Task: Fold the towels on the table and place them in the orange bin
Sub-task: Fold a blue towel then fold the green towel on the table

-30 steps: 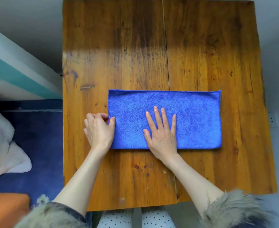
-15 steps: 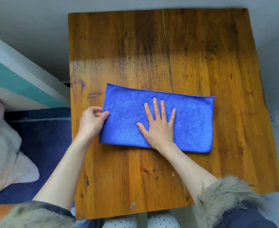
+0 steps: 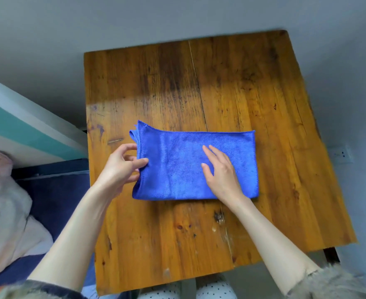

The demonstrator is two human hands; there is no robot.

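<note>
Blue towel [image 3: 184,165] folded on table [image 3: 253,87]; left hand [image 3: 121,167] pinching its raised left edge, right hand [image 3: 221,175] flat on top.

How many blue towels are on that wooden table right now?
1. A single blue microfibre towel, folded into a rectangle, lies mid-table on the worn wooden table. The left hand pinches its left edge; the right hand rests on top.
</note>
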